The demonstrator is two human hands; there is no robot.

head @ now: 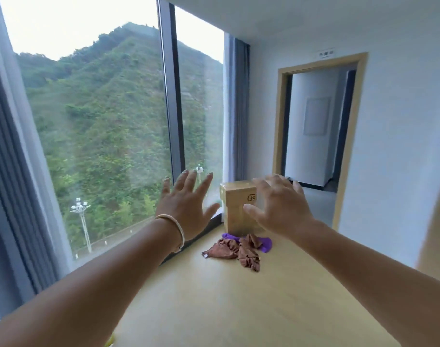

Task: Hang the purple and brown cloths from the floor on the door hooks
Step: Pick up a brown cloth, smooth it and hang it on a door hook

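Head view: both arms stretched fwd, left hand [186, 206] & right hand [280, 209] spread wide, fingers straight, nothing held. Brown cloth [239, 251] lies crumpled on the floor [239, 309], touching and partly over the purple cloth [265, 244], both just in front of a cardboard box [237, 209] near the window [101, 121]. Task looks barely begun: neither cloth picked up, nothing hung. Door hooks not in view; doorway [319, 126] open beyond. Left: grab both, find hooks, hang.
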